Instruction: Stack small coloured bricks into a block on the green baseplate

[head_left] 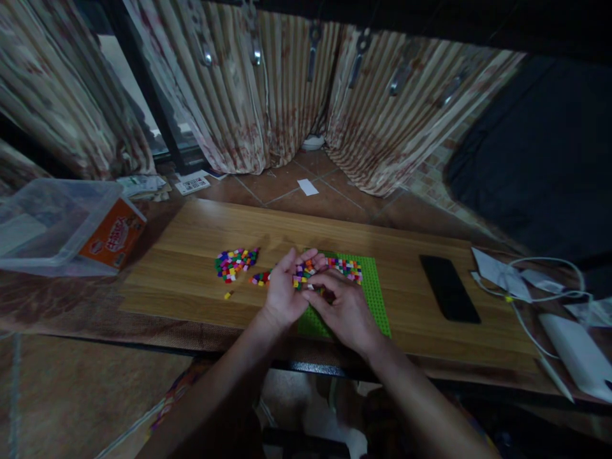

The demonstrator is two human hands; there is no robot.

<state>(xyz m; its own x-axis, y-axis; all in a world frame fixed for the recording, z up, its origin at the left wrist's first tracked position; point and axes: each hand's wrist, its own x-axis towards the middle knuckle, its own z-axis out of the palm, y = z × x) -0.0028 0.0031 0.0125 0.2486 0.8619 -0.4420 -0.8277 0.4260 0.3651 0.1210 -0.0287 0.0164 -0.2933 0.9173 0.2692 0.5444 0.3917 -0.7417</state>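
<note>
A green baseplate (375, 296) lies on a wooden board (191, 242), with small coloured bricks (348, 268) along its far edge. My left hand (284, 290) is cupped, palm up, at the plate's left edge and holds a small heap of coloured bricks (302, 273). My right hand (345, 309) rests on the plate, its fingertips touching the bricks in my left palm. A loose pile of coloured bricks (235, 262) lies to the left, a smaller cluster (259, 278) beside my left hand, and one yellow brick (228, 295) sits apart.
A black phone (448, 288) lies on the board to the right. White cables, paper and a white device (576, 354) crowd the far right. A clear plastic tub with an orange box (115, 234) sits left. Striped curtains hang behind, over a tiled floor.
</note>
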